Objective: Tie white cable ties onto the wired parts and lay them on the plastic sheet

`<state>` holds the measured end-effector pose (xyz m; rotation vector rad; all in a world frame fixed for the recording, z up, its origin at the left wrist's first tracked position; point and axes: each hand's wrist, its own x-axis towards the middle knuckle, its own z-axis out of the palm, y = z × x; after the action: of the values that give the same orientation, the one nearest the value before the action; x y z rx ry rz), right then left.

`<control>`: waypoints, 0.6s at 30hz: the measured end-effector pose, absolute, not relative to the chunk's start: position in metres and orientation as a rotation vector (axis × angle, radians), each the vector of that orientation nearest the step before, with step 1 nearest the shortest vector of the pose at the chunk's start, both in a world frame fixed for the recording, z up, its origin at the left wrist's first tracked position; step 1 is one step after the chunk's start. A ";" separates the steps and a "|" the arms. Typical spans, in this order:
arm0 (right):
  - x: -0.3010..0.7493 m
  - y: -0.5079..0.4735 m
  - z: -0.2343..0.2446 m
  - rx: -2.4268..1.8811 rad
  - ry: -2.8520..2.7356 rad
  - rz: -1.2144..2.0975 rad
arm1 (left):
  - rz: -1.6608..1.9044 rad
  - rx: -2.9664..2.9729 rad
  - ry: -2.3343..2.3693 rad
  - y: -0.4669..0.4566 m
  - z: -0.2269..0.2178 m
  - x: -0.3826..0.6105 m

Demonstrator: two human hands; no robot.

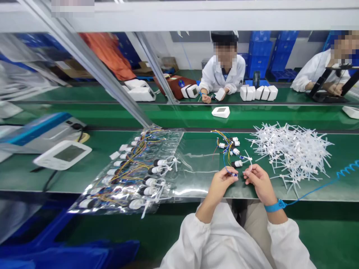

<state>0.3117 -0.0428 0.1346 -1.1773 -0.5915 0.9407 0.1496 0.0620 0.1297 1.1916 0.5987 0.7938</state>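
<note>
Both hands (pixel 221 184) fingertip-close at wire harness (pixel 228 149)

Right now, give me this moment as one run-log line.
left hand: pinches thin blue wire | right hand: pinches white plastic tie | nearby: heap of white plastic ties, clear bag of wired parts

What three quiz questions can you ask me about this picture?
1. True or false: the pile of white plastic pieces lies to the left of the left hand.
2. The right hand pinches: A a spoon; B a thin white strip; C a pencil.
3. Fill the gap: the left hand pinches a ____ wire.
Key: 1 false; 2 B; 3 blue.
</note>
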 end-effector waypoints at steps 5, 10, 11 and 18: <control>0.312 -0.044 0.135 -1.189 -0.628 0.950 | 0.728 1.142 0.597 0.058 0.131 0.150; 0.313 -0.044 0.133 -1.192 -0.627 0.989 | 0.724 1.070 0.545 0.057 0.130 0.153; 0.313 -0.044 0.132 -1.193 -0.627 0.992 | 0.720 1.059 0.535 0.057 0.131 0.153; 0.319 -0.049 0.129 -1.269 -0.623 0.969 | 0.728 1.038 0.532 0.053 0.128 0.160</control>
<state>0.3194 -0.0488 0.1294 -1.2693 -0.6231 0.9685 0.1604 0.0530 0.1280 1.0377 0.5319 0.7277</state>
